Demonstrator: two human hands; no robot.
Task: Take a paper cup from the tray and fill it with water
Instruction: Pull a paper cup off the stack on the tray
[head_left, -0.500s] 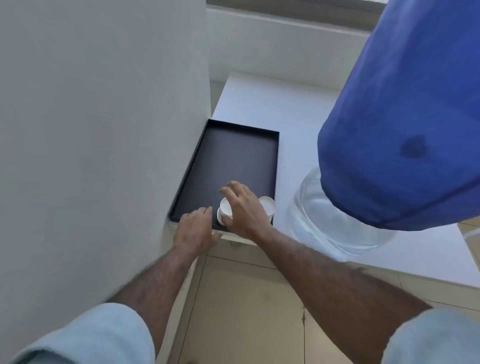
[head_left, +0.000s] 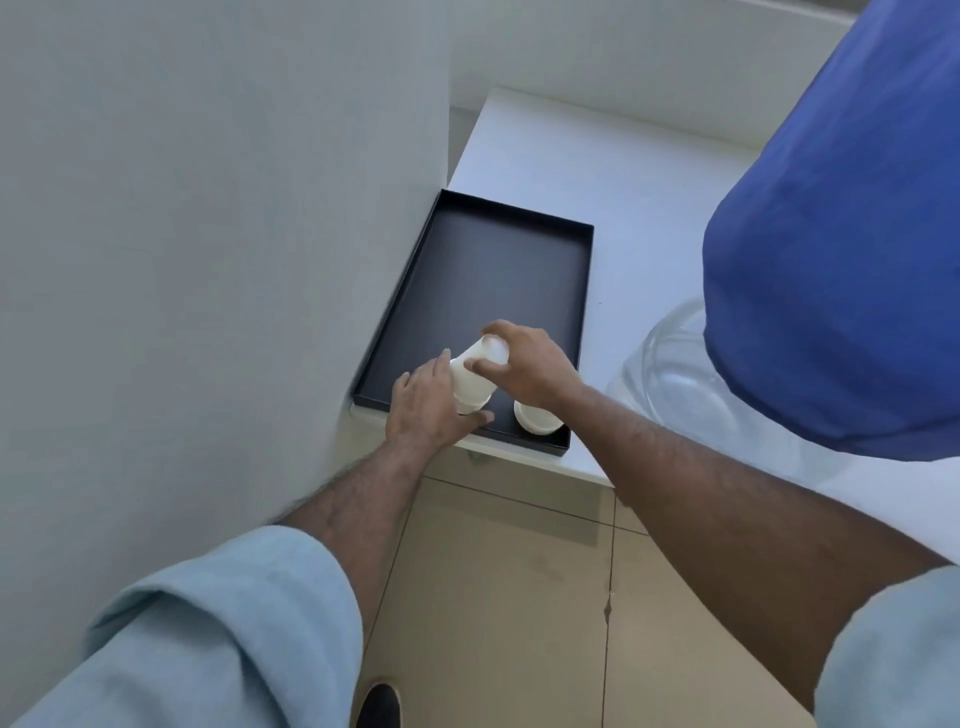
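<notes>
White table (head_left: 613, 171) beside a grey wall (head_left: 208, 208), black tray (head_left: 498, 260) at its near edge, both hands gripping a tilted paper cup stack (head_left: 475, 376) above the tray, left hand (head_left: 426, 410) low, right hand (head_left: 524, 369) on top, another cup (head_left: 535, 418) beside, blue-covered water bottle (head_left: 841, 270) crowding the right.

Bright, soft daylight; slight blur, wide-angle edge warping.

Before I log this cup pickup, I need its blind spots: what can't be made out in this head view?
- Stack of paper cups: cup count unclear; left hand and right hand cover it.
- Second cup pile: partly hidden under the right wrist.
- Water bottle: top cut off by the frame; blue cover hides its contents.
- Water tap: not visible.
</notes>
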